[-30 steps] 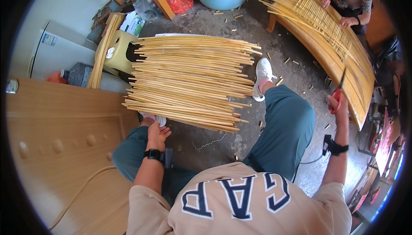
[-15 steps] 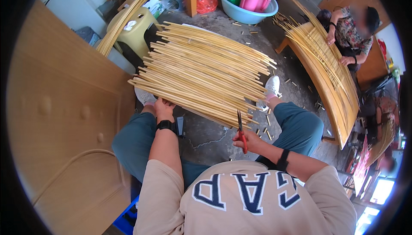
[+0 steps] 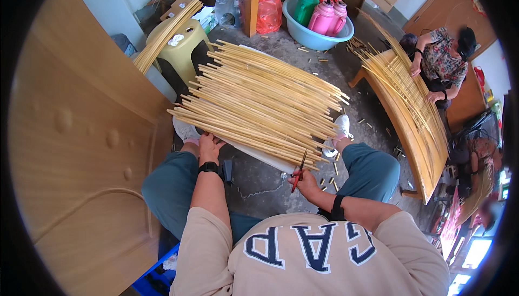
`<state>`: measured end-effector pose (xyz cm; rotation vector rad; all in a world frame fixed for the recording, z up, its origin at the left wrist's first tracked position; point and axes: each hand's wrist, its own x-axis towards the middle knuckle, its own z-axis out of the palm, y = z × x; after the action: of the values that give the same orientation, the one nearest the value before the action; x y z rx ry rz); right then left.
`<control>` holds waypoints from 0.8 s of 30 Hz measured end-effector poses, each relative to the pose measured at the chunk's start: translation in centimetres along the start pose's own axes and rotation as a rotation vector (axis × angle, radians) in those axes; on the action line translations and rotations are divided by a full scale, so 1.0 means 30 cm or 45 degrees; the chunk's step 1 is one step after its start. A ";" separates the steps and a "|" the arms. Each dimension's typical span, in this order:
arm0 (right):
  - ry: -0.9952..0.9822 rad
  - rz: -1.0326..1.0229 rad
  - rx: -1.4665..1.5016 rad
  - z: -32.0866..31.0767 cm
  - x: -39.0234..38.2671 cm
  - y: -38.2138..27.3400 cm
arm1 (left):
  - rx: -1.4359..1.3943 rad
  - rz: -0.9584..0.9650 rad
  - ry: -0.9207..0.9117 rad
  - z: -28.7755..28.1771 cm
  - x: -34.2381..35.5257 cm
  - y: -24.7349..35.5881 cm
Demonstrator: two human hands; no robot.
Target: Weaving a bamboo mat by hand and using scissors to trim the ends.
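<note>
Many pale yellow sticks (image 3: 270,93) lie side by side on a white board (image 3: 258,159) between my knees. At the board's near left, my left hand (image 3: 210,145) is closed on its edge, fingertips partly hidden underneath. My right hand (image 3: 303,181) holds red-handled scissors (image 3: 296,179) at the near right edge, their dark blades pointing up beside the stick ends.
Left are a wooden panel (image 3: 92,134) and a yellow stool (image 3: 181,55) with bundled sticks. Behind stands a blue basin (image 3: 319,42) with flasks. Right, a co-worker (image 3: 443,64) works on a curved bench (image 3: 400,128); more people are beyond. Cut pieces litter the floor.
My right hand and scissors have swung in from the far right to the board's near edge. My left hand has moved up onto the board's edge. The view has shifted.
</note>
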<state>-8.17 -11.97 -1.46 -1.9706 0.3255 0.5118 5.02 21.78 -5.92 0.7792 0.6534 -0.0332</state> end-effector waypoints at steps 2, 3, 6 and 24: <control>0.028 0.022 0.119 -0.003 0.003 0.006 | 0.199 0.027 -0.003 0.011 0.003 -0.001; -0.005 0.021 0.130 -0.006 0.007 0.006 | 0.188 0.027 0.069 0.019 0.004 -0.001; -0.012 -0.022 0.224 -0.015 0.031 -0.006 | 0.276 0.024 0.168 0.058 -0.003 0.004; 0.375 0.058 0.317 -0.282 0.240 -0.051 | 0.018 0.077 0.407 0.246 -0.143 -0.179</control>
<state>0.55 -18.95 -0.56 -1.7963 0.5908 0.1959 4.13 12.14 -3.08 0.8256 0.9323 0.1445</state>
